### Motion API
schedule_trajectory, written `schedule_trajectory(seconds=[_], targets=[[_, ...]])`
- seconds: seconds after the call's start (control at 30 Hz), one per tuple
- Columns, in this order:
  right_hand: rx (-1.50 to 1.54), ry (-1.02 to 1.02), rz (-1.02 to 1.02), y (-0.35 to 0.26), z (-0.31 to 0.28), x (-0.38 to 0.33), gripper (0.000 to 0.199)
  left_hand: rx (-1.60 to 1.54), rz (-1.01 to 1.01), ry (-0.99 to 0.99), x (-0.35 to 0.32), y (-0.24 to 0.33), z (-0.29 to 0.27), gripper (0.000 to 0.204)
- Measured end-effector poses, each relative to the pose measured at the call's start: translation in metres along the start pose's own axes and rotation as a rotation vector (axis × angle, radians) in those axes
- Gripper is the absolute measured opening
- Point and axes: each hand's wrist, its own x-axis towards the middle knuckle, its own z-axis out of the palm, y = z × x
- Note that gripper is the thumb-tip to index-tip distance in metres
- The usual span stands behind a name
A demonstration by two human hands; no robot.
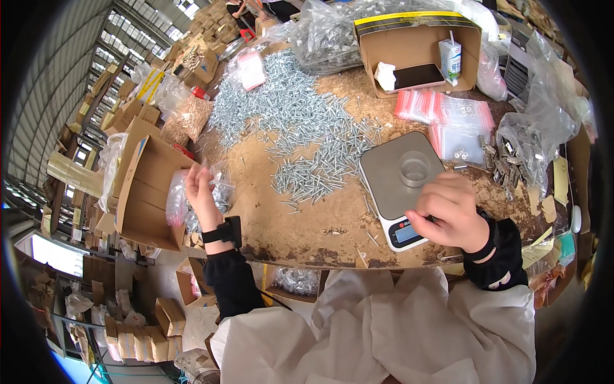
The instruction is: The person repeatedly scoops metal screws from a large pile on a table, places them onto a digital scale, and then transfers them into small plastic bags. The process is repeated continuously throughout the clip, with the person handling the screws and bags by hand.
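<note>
At the table's left edge, my left hand [203, 197] is raised with its fingers bent together. Thin clear plastic shows at its fingertips, apparently part of a clear plastic bag [221, 185]; filled bags lie just behind it. My right hand [451, 211] is curled over the front right of a digital scale [391, 168], thumb toward its display. Its palm side is hidden, so I cannot see whether it holds anything. A small clear round cup [414, 169] stands on the scale's plate, just beyond my right knuckles. Loose silver screws [313, 160] are heaped left of the scale.
An open carton [147, 192] sits by the left edge. Zip bags with red edges [457, 125] lie behind the scale, near metal brackets [505, 169]. Farther back, a cut-open box [419, 51] holds a phone [419, 77] and a drink carton [451, 61]. Another person [268, 11] is at the far side.
</note>
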Motion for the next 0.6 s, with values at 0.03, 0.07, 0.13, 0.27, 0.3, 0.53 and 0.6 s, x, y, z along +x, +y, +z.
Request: schedule_trajectory(seconds=[0.03, 0.07, 0.13, 0.27, 0.3, 0.53, 0.6], targets=[[-0.016, -0.01, -0.001, 0.002, 0.001, -0.001, 0.025, 0.116, -0.004, -0.069, -0.001, -0.001, 0.0, 0.036], [-0.025, -0.016, 0.008, 0.003, 0.0, -0.002, 0.025, 0.131, -0.008, -0.235, -0.003, -0.004, 0.005, 0.035], [-0.022, -0.04, 0.016, 0.004, 0.002, -0.001, 0.025, 0.384, 0.019, -0.657, -0.004, -0.01, 0.022, 0.04], [-0.035, -0.027, 0.023, 0.008, 0.003, -0.004, 0.026, 0.667, 0.367, -0.968, -0.043, 0.003, 0.071, 0.059], [-0.033, -0.022, 0.024, 0.008, 0.004, -0.004, 0.026, 0.67, 0.471, -1.032, -0.045, 0.007, 0.078, 0.063], [-0.061, -0.076, -0.005, 0.002, 0.001, -0.001, 0.025, 0.67, 0.453, -1.167, -0.036, 0.001, 0.101, 0.056], [-0.062, -0.075, -0.009, 0.002, 0.0, -0.001, 0.025, 0.688, 0.481, -1.15, -0.035, 0.0, 0.105, 0.049]])
